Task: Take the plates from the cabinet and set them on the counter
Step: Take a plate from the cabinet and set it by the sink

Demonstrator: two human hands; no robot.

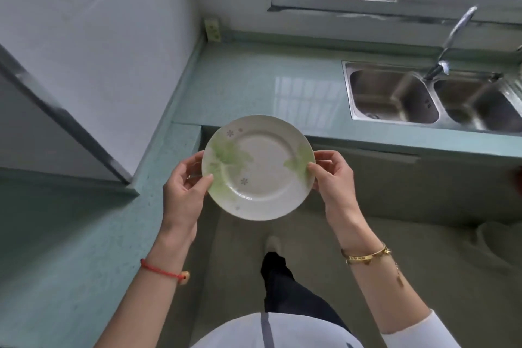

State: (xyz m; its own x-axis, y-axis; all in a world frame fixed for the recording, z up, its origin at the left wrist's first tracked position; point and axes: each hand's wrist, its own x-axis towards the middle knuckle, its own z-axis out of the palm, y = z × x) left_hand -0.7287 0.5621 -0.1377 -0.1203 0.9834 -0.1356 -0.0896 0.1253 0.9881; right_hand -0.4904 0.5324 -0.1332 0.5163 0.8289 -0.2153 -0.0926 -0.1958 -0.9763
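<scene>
A white plate [261,169] with green leaf prints and small flowers is held level in the air, just in front of the counter's inner corner. My left hand [185,188] grips its left rim, thumb on top. My right hand [333,175] pinches the right rim the same way. The pale green counter [254,85] runs in an L, along the back wall and down the left side. No cabinet interior or other plates are in view.
A steel double sink [395,96] with a curved tap [454,37] sits in the counter at the right. A white wall panel or door with a dark edge [70,118] stands at the left. Window and sockets are behind. My leg and shoe [272,244] are on the floor below.
</scene>
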